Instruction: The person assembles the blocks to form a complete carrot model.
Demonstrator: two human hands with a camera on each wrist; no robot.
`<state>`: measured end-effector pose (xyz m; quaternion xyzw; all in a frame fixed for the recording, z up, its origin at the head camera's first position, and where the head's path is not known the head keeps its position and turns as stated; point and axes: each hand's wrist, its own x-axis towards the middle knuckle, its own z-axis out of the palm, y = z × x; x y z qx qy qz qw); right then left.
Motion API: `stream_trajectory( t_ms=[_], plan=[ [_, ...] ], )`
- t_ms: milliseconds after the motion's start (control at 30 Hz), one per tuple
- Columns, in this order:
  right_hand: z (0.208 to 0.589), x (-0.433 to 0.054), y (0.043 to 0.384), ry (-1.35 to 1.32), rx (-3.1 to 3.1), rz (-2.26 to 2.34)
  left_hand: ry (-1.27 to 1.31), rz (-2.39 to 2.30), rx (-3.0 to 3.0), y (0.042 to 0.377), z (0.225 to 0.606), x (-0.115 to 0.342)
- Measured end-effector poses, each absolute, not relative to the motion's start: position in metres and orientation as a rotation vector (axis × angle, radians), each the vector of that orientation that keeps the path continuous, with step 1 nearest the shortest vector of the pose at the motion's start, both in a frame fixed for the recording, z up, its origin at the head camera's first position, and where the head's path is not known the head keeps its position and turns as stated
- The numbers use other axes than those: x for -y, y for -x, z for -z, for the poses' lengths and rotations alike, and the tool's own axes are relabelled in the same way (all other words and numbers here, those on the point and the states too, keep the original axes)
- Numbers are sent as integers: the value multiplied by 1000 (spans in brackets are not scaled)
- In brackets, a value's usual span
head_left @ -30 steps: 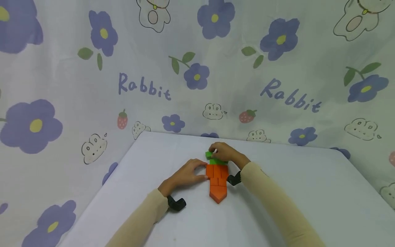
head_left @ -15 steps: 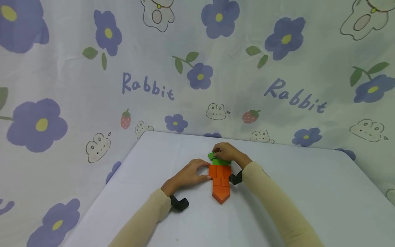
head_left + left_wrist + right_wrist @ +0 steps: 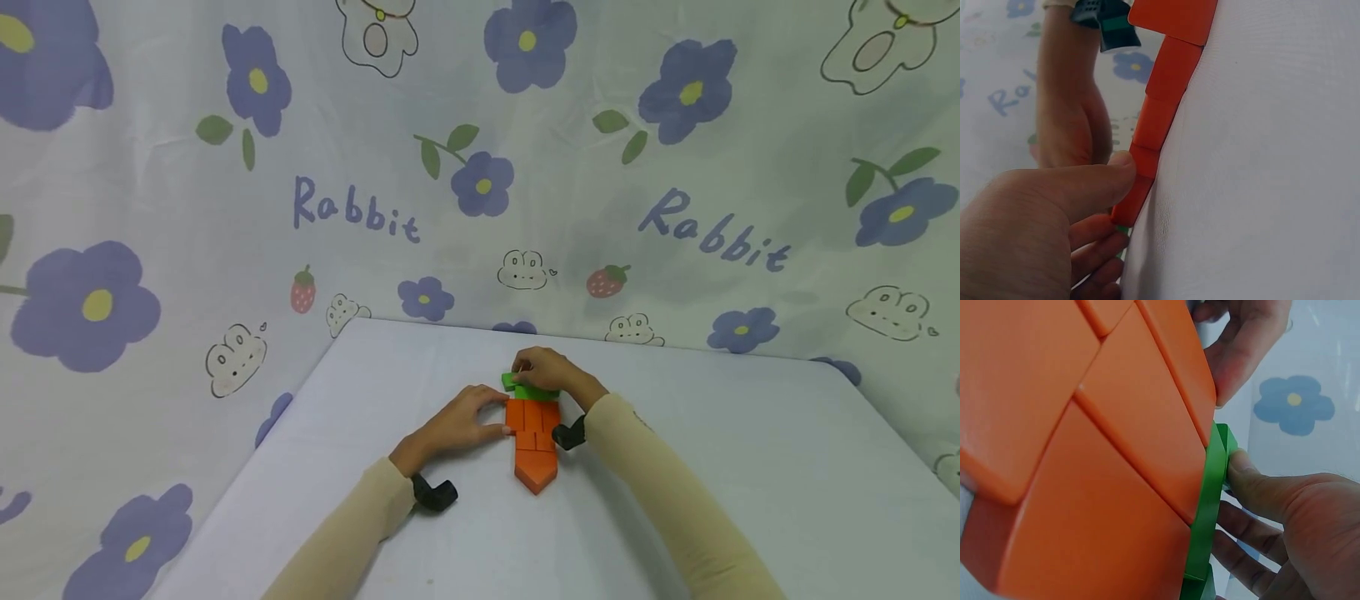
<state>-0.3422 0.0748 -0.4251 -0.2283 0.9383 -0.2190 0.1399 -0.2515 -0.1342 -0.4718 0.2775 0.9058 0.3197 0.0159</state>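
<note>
Orange blocks (image 3: 536, 467) lie close together in a carrot-like shape on the white table, with green blocks (image 3: 540, 393) along the far end. My left hand (image 3: 457, 421) is at the left side of the shape. Its thumb and forefinger span the leftmost orange block (image 3: 515, 414), the thumb touching its side in the left wrist view. My right hand (image 3: 547, 369) reaches over the far end and pinches a small green block (image 3: 509, 381) at the far left corner. In the right wrist view, the right thumb (image 3: 1244, 464) presses that green piece; its far side is hidden.
The white table (image 3: 720, 467) spreads around the blocks. Behind it hangs a cloth (image 3: 570, 192) printed with flowers, rabbits and strawberries. Black wrist cameras (image 3: 435, 494) sit on both wrists, the right one close beside the orange blocks.
The small green block has turned and shifted slightly in the right hand's fingers, ending nearer the other green pieces. The left hand stays at the orange block; the head view has swayed a little.
</note>
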Motion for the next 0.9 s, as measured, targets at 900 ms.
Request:
stream_trajectory(
  t_ms=[900],
  plan=[
    [426, -91, 332, 764, -2870, 813, -793, -1050, -2784, 252, 472, 132]
  ],
)
